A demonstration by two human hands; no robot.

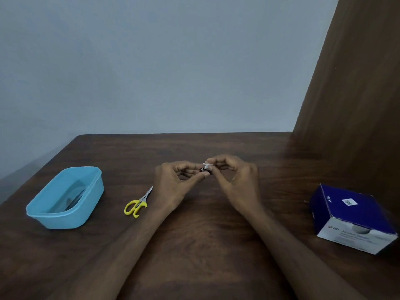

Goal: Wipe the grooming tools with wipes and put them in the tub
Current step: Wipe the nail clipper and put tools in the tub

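While the left hand [173, 182] pinches a small nail clipper [204, 169] in a narrow grip above the counter [194, 245], the right hand [236, 180] pinches a white wipe [208, 165] against it.

Dark brown wood-grain bench [205, 245] filling the lower half of the view, its far edge straight, its far left corner rounded. Behind it, well beyond the fingers, a plain pale blue-grey wall [151, 61], bare and evenly lit, soft and dim, with no hard shadows. To the right of the fingers, a tall brown wooden panel [357, 94] rising from the bench edge, leaning inward toward the top of the view.
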